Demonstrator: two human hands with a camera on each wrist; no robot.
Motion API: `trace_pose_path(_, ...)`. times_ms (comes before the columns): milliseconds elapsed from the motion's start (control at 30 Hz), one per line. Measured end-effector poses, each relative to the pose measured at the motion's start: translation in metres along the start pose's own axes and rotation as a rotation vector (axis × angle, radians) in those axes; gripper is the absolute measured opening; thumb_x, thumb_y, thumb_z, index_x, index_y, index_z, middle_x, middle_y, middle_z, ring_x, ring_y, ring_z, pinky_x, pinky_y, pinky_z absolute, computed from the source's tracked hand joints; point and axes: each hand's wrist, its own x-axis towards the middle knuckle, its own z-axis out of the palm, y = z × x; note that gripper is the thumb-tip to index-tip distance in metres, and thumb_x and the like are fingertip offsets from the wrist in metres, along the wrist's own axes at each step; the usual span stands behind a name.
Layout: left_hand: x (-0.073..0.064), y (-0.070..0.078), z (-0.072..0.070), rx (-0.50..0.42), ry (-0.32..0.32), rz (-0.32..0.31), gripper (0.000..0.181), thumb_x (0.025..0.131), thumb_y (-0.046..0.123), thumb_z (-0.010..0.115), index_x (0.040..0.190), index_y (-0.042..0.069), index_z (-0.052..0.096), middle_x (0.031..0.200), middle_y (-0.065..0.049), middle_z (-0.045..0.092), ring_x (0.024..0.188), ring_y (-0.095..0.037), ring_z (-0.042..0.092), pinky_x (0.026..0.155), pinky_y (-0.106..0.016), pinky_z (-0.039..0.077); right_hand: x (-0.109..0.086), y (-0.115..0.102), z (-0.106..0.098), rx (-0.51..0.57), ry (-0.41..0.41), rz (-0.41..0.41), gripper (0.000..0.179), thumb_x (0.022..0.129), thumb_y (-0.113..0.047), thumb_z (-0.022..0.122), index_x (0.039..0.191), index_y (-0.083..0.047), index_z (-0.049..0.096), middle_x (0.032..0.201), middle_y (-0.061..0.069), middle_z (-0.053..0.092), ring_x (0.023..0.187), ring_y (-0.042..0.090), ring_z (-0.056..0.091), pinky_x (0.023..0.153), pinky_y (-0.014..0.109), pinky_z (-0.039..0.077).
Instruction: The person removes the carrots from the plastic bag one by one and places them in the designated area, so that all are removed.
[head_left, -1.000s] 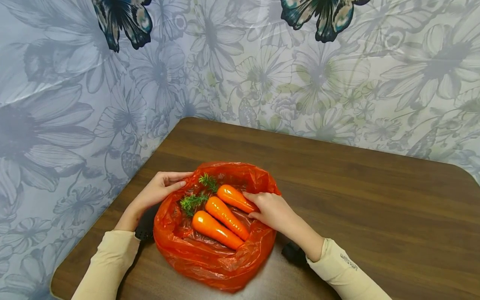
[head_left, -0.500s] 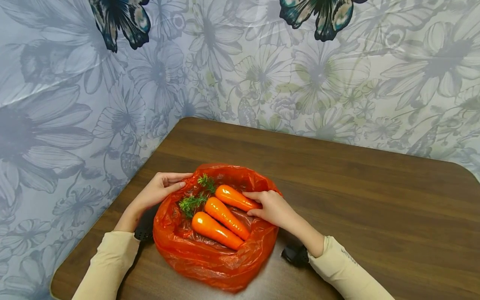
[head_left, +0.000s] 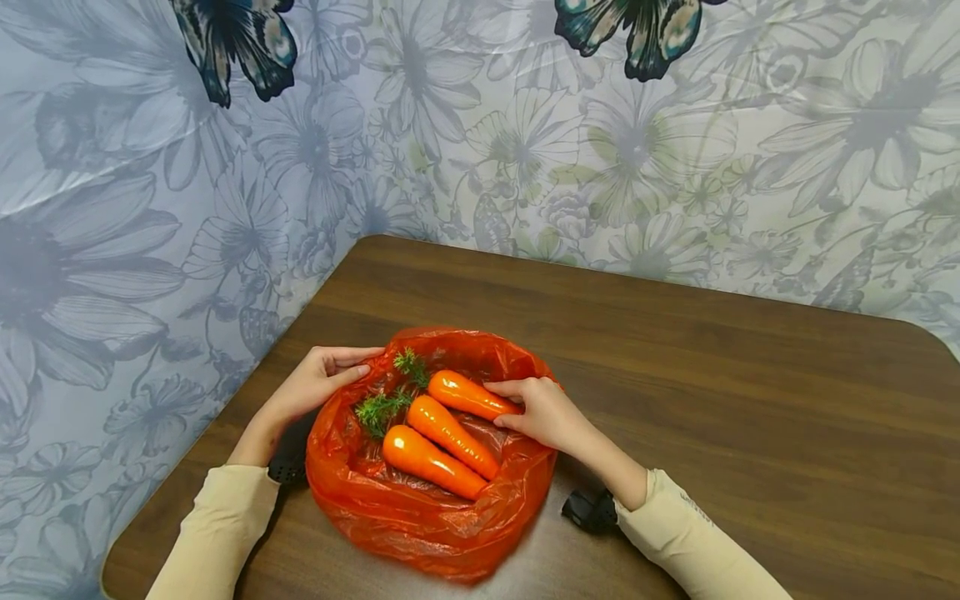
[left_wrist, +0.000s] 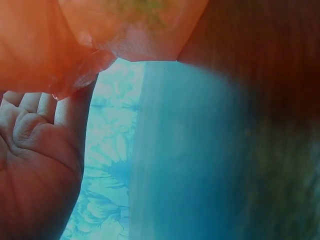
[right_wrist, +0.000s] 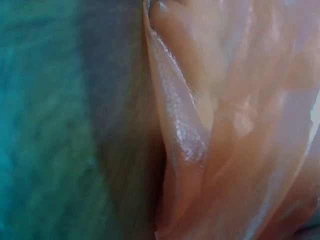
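Note:
A red plastic bag (head_left: pixel 435 542) stands on the table with its mouth spread wide. Three orange carrots lie side by side in it: the far carrot (head_left: pixel 465 393), the middle carrot (head_left: pixel 450 433) and the near carrot (head_left: pixel 431 462). Feathery green tops (head_left: pixel 382 410) show at their thick left ends. My left hand (head_left: pixel 318 383) holds the bag's left rim, thumb over the edge. In the left wrist view its fingertips are hidden behind the plastic. With thumb and index finger my right hand (head_left: pixel 551 417) pinches the far carrot's thin end. Bag plastic (right_wrist: pixel 240 140) fills much of the right wrist view.
The brown wooden table (head_left: pixel 712 400) extends right and back from the bag. Patterned wall covering (head_left: pixel 510 150) with flowers and butterflies borders its left and far sides. Black wrist devices (head_left: pixel 592 510) sit under both forearms.
My right hand has shifted very slightly up with its fingers around the far carrot's end. That carrot has edged slightly left in view. My left hand stays on the rim.

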Motion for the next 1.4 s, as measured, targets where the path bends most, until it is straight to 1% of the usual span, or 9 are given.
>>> trace_pose_path(200, 0.000, 0.001, 0.001, 0.002, 0.010, 0.000, 0.037, 0.095, 0.000, 0.052, 0.129, -0.014, 0.048, 0.115, -0.023, 0.060, 0.093, -0.022, 0.065, 0.070, -0.038, 0.055, 0.000, 0.002, -0.002, 0.073, -0.005, 0.026, 0.044, 0.080, -0.012, 0.076, 0.122, -0.006, 0.064, 0.109, 0.006, 0.066, 0.096, 0.015, 0.063, 0.078, 0.029, 0.052)
trace_pose_path(333, 0.000, 0.002, 0.001, 0.007, 0.010, 0.009, 0.037, 0.095, -0.001, 0.052, 0.129, -0.014, 0.048, 0.114, -0.023, 0.060, 0.094, -0.022, 0.065, 0.071, -0.038, 0.055, 0.000, 0.002, -0.004, 0.136, -0.016, 0.039, 0.044, 0.081, -0.011, 0.075, 0.123, -0.005, 0.063, 0.112, 0.007, 0.065, 0.099, 0.017, 0.062, 0.080, 0.029, 0.052)
trace_pose_path(500, -0.001, 0.000, 0.000, 0.022, 0.018, 0.011, 0.036, 0.095, -0.002, 0.052, 0.128, -0.014, 0.049, 0.114, -0.025, 0.059, 0.094, -0.021, 0.065, 0.071, -0.036, 0.055, 0.000, -0.001, -0.008, 0.212, -0.033, 0.028, 0.044, 0.081, -0.010, 0.074, 0.123, -0.004, 0.063, 0.113, 0.008, 0.064, 0.100, 0.018, 0.062, 0.082, 0.028, 0.051)
trace_pose_path(667, -0.001, -0.001, -0.001, 0.048, 0.036, -0.019, 0.036, 0.095, 0.002, 0.054, 0.128, -0.011, 0.051, 0.115, -0.026, 0.058, 0.093, -0.020, 0.065, 0.072, -0.035, 0.055, -0.001, -0.008, -0.014, 0.297, -0.040, 0.006, 0.045, 0.081, -0.009, 0.074, 0.124, -0.004, 0.062, 0.115, 0.008, 0.063, 0.102, 0.017, 0.061, 0.083, 0.027, 0.050)
trace_pose_path(833, -0.002, 0.001, 0.000, 0.095, 0.070, -0.063, 0.037, 0.094, 0.002, 0.055, 0.126, -0.017, 0.049, 0.112, -0.031, 0.058, 0.086, -0.015, 0.066, 0.069, -0.031, 0.055, -0.002, -0.017, -0.022, 0.392, -0.044, 0.013, 0.046, 0.081, -0.008, 0.074, 0.125, -0.007, 0.062, 0.116, 0.005, 0.063, 0.101, 0.012, 0.061, 0.082, 0.025, 0.050)
trace_pose_path(900, -0.002, 0.002, 0.000, 0.106, 0.072, -0.062, 0.037, 0.094, 0.001, 0.054, 0.125, -0.018, 0.048, 0.112, -0.032, 0.057, 0.085, -0.014, 0.066, 0.068, -0.030, 0.055, -0.003, -0.022, -0.026, 0.440, -0.044, 0.018, 0.046, 0.081, -0.008, 0.074, 0.126, -0.008, 0.061, 0.116, 0.005, 0.063, 0.101, 0.012, 0.061, 0.081, 0.025, 0.051)
trace_pose_path(1067, -0.002, 0.001, -0.002, 0.109, 0.055, -0.031, 0.036, 0.095, 0.003, 0.054, 0.126, -0.014, 0.051, 0.114, -0.028, 0.058, 0.090, -0.016, 0.065, 0.071, -0.031, 0.055, -0.006, -0.033, -0.039, 0.556, -0.035, 0.006, 0.046, 0.082, -0.008, 0.073, 0.127, -0.007, 0.061, 0.114, 0.007, 0.064, 0.100, 0.015, 0.062, 0.079, 0.029, 0.052)
trace_pose_path(1233, -0.001, 0.000, -0.002, 0.078, 0.032, -0.003, 0.036, 0.095, 0.003, 0.053, 0.128, -0.011, 0.051, 0.115, -0.024, 0.059, 0.094, -0.019, 0.064, 0.073, -0.033, 0.055, -0.010, -0.036, -0.057, 0.577, 0.013, -0.018, 0.047, 0.083, -0.007, 0.072, 0.127, -0.004, 0.059, 0.115, 0.009, 0.063, 0.101, 0.018, 0.062, 0.079, 0.031, 0.053)
trace_pose_path(1400, -0.002, 0.000, -0.001, 0.071, 0.009, 0.004, 0.036, 0.095, 0.003, 0.053, 0.129, -0.009, 0.051, 0.116, -0.025, 0.058, 0.095, -0.021, 0.064, 0.073, -0.035, 0.055, -0.011, -0.027, -0.077, 0.609, 0.073, -0.004, 0.046, 0.084, -0.004, 0.070, 0.128, -0.001, 0.057, 0.116, 0.012, 0.063, 0.101, 0.021, 0.062, 0.078, 0.033, 0.053)
